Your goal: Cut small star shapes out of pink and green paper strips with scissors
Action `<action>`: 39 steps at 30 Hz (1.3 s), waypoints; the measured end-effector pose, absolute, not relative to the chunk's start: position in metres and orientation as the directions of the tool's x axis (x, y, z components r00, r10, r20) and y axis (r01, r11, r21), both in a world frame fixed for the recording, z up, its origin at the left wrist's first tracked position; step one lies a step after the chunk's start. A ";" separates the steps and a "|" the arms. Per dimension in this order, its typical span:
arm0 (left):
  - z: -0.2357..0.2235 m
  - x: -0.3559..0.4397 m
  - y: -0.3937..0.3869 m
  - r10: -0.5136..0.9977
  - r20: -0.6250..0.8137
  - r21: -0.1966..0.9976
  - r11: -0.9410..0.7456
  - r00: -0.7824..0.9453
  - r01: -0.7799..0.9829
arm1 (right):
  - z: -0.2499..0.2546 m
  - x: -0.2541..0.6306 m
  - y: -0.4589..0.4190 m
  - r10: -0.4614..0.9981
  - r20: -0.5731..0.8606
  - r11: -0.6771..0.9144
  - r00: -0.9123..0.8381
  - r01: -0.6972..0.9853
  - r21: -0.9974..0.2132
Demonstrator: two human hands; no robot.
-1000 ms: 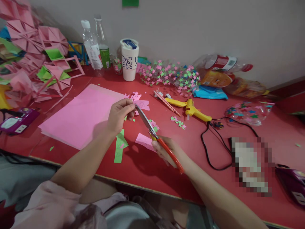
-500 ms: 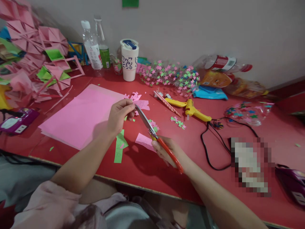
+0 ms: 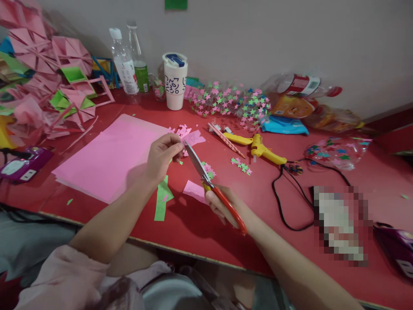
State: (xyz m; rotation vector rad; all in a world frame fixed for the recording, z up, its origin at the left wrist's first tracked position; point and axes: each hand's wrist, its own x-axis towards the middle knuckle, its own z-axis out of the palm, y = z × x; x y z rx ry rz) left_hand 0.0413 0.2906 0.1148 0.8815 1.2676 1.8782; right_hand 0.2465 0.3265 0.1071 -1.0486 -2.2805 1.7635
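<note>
Between the fingers of my left hand (image 3: 164, 157) is a small pink paper strip (image 3: 196, 137) with faint pencil lines. My right hand (image 3: 226, 204) grips red-handled scissors (image 3: 226, 204), whose blades point up and left to the edge of the strip by my left fingertips. The blades look closed or nearly so. Under the scissors a second pink strip (image 3: 194, 190) lies on the table, partly hidden by my right hand. A green paper strip (image 3: 160, 204) rests below my left wrist. Small cut paper stars (image 3: 209, 170) are heaped behind the blades.
Large pink sheets (image 3: 106, 159) lie to the left on the red table (image 3: 193, 241). A white cup (image 3: 174, 86) and bottles (image 3: 125, 71) stand at the back. Further right are a yellow glue gun (image 3: 266, 150), its black cord, a yellow cutter (image 3: 238, 138) and star-filled bags (image 3: 232, 101).
The pink strip in my left hand has turned slightly, its free end shifting to the right. The scissors have moved very little.
</note>
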 end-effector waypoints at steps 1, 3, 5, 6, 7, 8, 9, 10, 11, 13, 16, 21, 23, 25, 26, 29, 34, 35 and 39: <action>0.115 0.042 0.290 0.838 0.153 0.946 -0.277 -0.524 -0.166 | 0.109 0.246 0.325 0.548 -0.341 0.102 -0.764 0.466 -0.879; 0.115 0.043 0.290 0.842 0.156 0.950 -0.272 -0.516 -0.157 | 0.112 0.246 0.323 0.549 -0.342 0.094 -0.763 0.463 -0.881; 0.114 0.045 0.289 0.845 0.159 0.950 -0.271 -0.510 -0.153 | 0.114 0.246 0.321 0.557 -0.344 0.083 -0.756 0.462 -0.883; 0.114 0.046 0.289 0.846 0.157 0.950 -0.270 -0.509 -0.155 | 0.114 0.246 0.320 0.558 -0.346 0.076 -0.754 0.462 -0.884; 0.114 0.047 0.289 0.846 0.155 0.950 -0.270 -0.510 -0.158 | 0.114 0.245 0.320 0.556 -0.350 0.070 -0.754 0.462 -0.884; 0.114 0.048 0.289 0.845 0.154 0.948 -0.272 -0.512 -0.164 | 0.113 0.245 0.320 0.551 -0.353 0.066 -0.757 0.461 -0.885; 0.114 0.049 0.289 0.844 0.152 0.946 -0.275 -0.515 -0.172 | 0.112 0.245 0.320 0.547 -0.354 0.063 -0.759 0.459 -0.886; 0.114 0.050 0.289 0.842 0.150 0.944 -0.279 -0.519 -0.179 | 0.112 0.245 0.320 0.542 -0.355 0.061 -0.761 0.457 -0.887; 0.114 0.050 0.289 0.839 0.148 0.942 -0.281 -0.523 -0.185 | 0.111 0.245 0.320 0.538 -0.357 0.058 -0.764 0.456 -0.888; 0.114 0.051 0.289 0.838 0.140 0.942 -0.277 -0.528 -0.191 | 0.112 0.245 0.319 0.540 -0.353 0.057 -0.764 0.451 -0.891; 0.114 0.051 0.290 0.844 0.125 0.946 -0.259 -0.521 -0.193 | 0.113 0.245 0.317 0.552 -0.339 0.056 -0.762 0.439 -0.897; 0.114 0.052 0.289 0.855 0.120 0.945 -0.253 -0.504 -0.205 | 0.114 0.245 0.315 0.568 -0.341 0.046 -0.749 0.443 -0.895; 0.114 0.052 0.289 0.857 0.113 0.944 -0.251 -0.503 -0.216 | 0.114 0.245 0.315 0.569 -0.356 0.039 -0.742 0.456 -0.889; 0.114 0.052 0.289 0.860 0.104 0.941 -0.247 -0.499 -0.229 | 0.115 0.244 0.315 0.572 -0.370 0.021 -0.732 0.465 -0.885; 0.114 0.052 0.289 0.862 0.101 0.940 -0.246 -0.496 -0.236 | 0.115 0.243 0.315 0.577 -0.379 0.011 -0.723 0.471 -0.882; 0.114 0.052 0.290 0.868 0.097 0.933 -0.249 -0.486 -0.258 | 0.116 0.242 0.314 0.594 -0.400 -0.019 -0.698 0.484 -0.875; 0.113 0.052 0.290 0.871 0.085 0.931 -0.242 -0.484 -0.272 | 0.117 0.241 0.312 0.604 -0.414 -0.030 -0.681 0.500 -0.865; 0.113 0.052 0.290 0.871 0.081 0.931 -0.240 -0.485 -0.274 | 0.118 0.241 0.312 0.602 -0.410 -0.021 -0.685 0.500 -0.866; 0.113 0.052 0.290 0.872 0.078 0.923 -0.246 -0.483 -0.296 | 0.118 0.241 0.312 0.597 -0.384 0.009 -0.704 0.485 -0.874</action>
